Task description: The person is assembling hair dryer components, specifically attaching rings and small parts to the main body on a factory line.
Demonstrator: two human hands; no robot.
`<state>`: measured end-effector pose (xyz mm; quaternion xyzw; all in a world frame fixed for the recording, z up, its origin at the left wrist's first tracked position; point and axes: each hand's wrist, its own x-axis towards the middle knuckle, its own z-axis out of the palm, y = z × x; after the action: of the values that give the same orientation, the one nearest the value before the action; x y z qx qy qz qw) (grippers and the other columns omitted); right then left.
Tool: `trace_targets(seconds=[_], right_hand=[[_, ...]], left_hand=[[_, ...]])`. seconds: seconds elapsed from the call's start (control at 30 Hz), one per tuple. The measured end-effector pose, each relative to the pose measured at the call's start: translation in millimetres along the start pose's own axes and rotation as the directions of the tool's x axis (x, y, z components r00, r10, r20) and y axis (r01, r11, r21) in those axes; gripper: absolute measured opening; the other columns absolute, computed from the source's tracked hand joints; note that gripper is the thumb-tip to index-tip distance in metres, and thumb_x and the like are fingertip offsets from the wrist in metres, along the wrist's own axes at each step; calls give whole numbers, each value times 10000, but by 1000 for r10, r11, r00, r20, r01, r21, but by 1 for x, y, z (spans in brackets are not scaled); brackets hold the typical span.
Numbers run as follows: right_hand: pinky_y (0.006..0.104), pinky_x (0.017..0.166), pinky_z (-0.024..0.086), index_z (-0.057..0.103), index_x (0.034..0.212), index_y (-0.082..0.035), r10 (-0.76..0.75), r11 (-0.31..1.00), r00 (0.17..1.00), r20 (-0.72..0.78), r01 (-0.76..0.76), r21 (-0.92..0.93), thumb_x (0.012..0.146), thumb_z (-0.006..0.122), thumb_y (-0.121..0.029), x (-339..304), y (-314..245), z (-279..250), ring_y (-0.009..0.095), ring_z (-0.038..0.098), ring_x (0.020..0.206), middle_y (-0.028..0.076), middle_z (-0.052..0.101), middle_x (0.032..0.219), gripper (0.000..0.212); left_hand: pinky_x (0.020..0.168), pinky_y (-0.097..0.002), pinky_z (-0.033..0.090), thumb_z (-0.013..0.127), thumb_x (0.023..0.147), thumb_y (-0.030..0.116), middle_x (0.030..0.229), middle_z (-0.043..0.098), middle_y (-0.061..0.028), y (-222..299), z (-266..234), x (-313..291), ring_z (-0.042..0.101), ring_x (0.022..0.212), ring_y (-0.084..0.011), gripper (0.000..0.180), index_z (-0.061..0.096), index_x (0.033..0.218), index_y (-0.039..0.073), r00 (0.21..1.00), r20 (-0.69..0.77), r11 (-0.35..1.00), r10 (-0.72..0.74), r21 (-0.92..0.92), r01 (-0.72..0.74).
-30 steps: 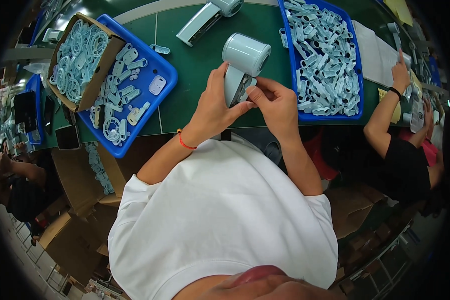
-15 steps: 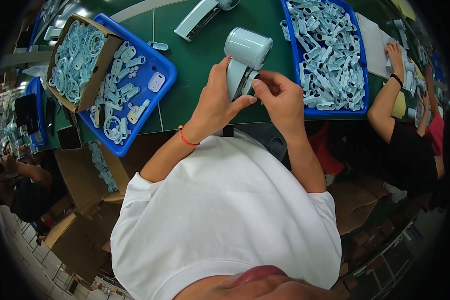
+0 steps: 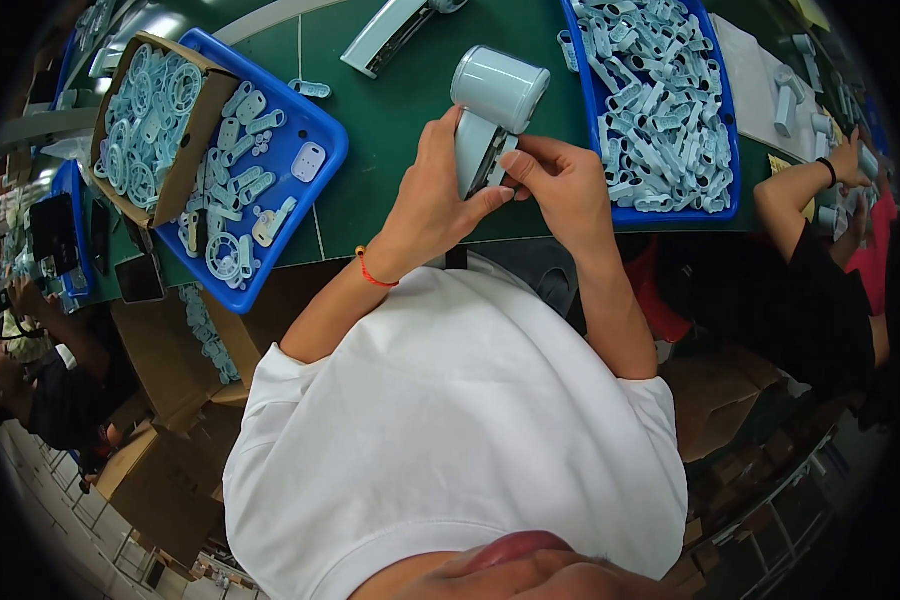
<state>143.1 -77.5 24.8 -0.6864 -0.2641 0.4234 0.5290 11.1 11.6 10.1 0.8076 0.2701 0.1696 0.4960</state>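
Note:
A pale blue plastic housing with a fat cylindrical head (image 3: 500,88) is held over the green table, its narrow handle pointing toward me. Around the handle's left side my left hand (image 3: 435,200) is closed, thumb near the lower end. My right hand (image 3: 562,190) pinches at the right edge of the handle, where a dark slot with inner parts shows. Whether a small piece sits between those right fingertips is hidden. A similar housing (image 3: 395,38) lies farther back on the table, its open slot facing up.
At right a blue tray (image 3: 604,180) is heaped with small pale blue parts. On the left, another blue tray (image 3: 315,195) carries loose parts and a cardboard box (image 3: 175,180) of ring-shaped pieces. One small part (image 3: 310,88) lies beside it. A co-worker's arm (image 3: 785,200) is at right.
The housing stays in both hands and has barely shifted. My right fingers have moved slightly along the handle's edge. The co-worker's hand at right has moved farther right.

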Motion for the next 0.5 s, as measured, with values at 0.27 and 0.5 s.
trace_targets(seconds=[0.27,0.5], right_hand=[[203,516,451,647,956,58,33,995,999,-7,-34,-96,821,648,-136,0,-4,-1,96,600,608,72,637,705,236],[186,489,422,657,930,35,22,997,998,-66,-27,-71,800,677,-152,3,1,-1,87,615,614,64,658,729,229]], left_hand=[[859,-393,442,765,707,151,1192,418,-201,0,8,-2,494,1045,-337,853,232,1350,-26,999,-41,998,2,59,1],[854,-398,449,749,718,162,1211,415,-213,-1,5,0,496,1065,-351,847,223,1354,-26,1000,1,996,-8,92,8]])
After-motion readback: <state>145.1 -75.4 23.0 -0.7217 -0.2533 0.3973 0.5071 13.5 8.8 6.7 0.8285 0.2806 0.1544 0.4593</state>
